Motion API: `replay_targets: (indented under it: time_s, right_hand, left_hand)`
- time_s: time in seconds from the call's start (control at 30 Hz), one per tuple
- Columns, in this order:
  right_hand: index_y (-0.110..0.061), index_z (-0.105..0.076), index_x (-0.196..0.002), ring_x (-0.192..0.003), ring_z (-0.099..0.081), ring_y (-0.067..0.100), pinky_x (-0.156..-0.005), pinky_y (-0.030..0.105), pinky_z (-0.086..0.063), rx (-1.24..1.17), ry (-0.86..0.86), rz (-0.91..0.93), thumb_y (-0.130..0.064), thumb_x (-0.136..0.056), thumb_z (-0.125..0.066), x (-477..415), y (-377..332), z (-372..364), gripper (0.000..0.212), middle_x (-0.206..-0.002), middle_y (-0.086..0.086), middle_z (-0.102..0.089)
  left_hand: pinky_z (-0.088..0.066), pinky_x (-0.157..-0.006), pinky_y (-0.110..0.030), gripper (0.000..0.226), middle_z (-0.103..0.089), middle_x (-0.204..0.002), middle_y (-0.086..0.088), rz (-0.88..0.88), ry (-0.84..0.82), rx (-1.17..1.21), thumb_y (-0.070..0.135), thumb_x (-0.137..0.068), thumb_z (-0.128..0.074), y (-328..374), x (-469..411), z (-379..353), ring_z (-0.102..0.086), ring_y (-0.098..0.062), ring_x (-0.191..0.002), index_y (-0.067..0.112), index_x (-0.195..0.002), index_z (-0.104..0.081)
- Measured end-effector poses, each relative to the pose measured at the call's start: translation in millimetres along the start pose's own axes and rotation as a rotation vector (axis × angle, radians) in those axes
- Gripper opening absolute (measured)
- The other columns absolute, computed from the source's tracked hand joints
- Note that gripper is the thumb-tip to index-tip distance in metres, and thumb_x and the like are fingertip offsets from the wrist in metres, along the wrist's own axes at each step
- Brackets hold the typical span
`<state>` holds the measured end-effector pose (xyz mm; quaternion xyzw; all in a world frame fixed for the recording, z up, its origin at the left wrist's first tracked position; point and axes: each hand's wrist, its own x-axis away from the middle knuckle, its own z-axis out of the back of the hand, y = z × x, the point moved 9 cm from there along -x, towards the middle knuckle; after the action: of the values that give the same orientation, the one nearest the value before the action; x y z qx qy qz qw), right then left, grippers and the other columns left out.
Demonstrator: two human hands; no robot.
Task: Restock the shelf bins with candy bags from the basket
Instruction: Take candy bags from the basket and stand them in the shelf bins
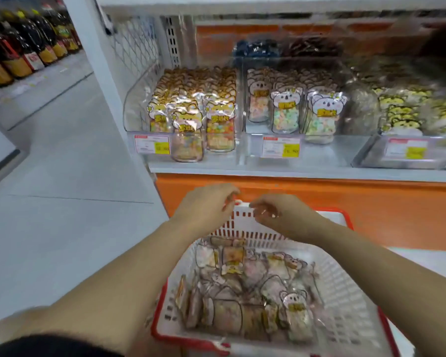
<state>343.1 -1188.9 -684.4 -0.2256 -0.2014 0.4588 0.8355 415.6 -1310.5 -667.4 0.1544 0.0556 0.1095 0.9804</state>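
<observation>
Head-cam view, looking down at a shop shelf. A red-rimmed white basket (345,292) is sitting near the viewer, just below the shelf (294,171), probably so each bag is travelling only a short way up to the bins. Candy bags (242,292) are lying loose and jumbled in the basket's bottom, incl. one w/ a koala header at the near right.

Three clear bins are standing side by side on the shelf, bags upright and facing front so shoppers are reading the labels. The left bin (137,104) is looking packed w/ orange bear bags (193,106). The middle bin (245,117) is holding koala bags (286,109) w/ room at the front, so it is likely needing stock. The right bin (366,153), w/ yellow bags, is blurred. Price tags (152,145) are hanging on the bin fronts.

Both forearms are reaching forward over the basket. The left hand (206,210) and right hand (276,215) are hovering close together over the far rim, palms down, fingers curved inward toward each other. Blur is hiding whether either hand is pinching anything; something is glinting at the right fingertips (262,211), but it can't be told what. Neither hand is touching the bags below.

Far left, dark bottles (23,47) are lining another aisle.
</observation>
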Motion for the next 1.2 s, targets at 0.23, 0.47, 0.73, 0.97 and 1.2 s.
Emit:
replay_targets:
  time_s: [0.23,0.47,0.73,0.97,1.2]
  right_hand:
    - [-0.017,-0.062,-0.128,-0.102,-0.061,0.015,-0.092,0.029,-0.049,0.064,-0.272,-0.333,-0.028,-0.097,-0.060,46,148,-85,0.033,-0.118,-0.001,-0.066]
    - [-0.013,-0.051,-0.141,-0.116,-0.058,0.023,-0.093,0.028,-0.045,0.021,-0.467,-0.571,-0.022,-0.095,-0.064,80,228,-162,0.049,-0.133,0.008,-0.059]
    - [-0.009,-0.005,-0.156,-0.143,-0.033,0.031,-0.112,0.045,-0.040,-0.343,-0.324,-0.875,-0.041,-0.063,-0.084,125,265,-256,0.126,-0.159,0.011,-0.026]
    - [-0.013,-0.022,-0.151,-0.133,-0.044,0.033,-0.108,0.044,-0.044,-0.460,-0.177,-0.984,-0.038,-0.050,-0.094,126,261,-258,0.127,-0.149,0.014,-0.037]
    - [-0.014,-0.053,-0.102,-0.083,-0.058,0.011,-0.080,0.030,-0.051,-0.264,-0.380,-0.909,-0.042,-0.068,-0.086,114,254,-261,0.055,-0.087,-0.005,-0.060]
  left_hand:
    - [-0.056,-0.084,-0.035,0.027,-0.067,-0.119,0.006,0.213,-0.413,0.104,0.032,-0.100,-0.051,-33,48,-184,-0.064,-0.015,-0.101,0.029,-0.125,-0.058]
    - [-0.054,-0.093,-0.045,0.047,-0.054,-0.137,-0.006,0.194,-0.869,0.072,0.030,-0.093,-0.053,-24,97,-297,-0.057,-0.028,-0.117,0.021,-0.140,-0.048]
    - [-0.052,-0.092,-0.049,0.044,-0.052,-0.130,-0.004,0.173,-0.896,-0.081,0.054,-0.094,-0.051,-17,101,-326,-0.058,-0.029,-0.112,0.029,-0.129,-0.051]
    - [-0.053,-0.089,-0.037,0.037,-0.056,-0.123,0.001,0.164,-0.825,0.040,0.047,-0.101,-0.047,-3,95,-331,-0.059,-0.021,-0.109,0.023,-0.126,-0.058]
    - [-0.055,-0.079,-0.037,0.026,-0.065,-0.109,0.001,0.266,-0.646,0.171,0.029,-0.102,-0.043,-9,82,-322,-0.062,-0.016,-0.091,0.018,-0.104,-0.067]
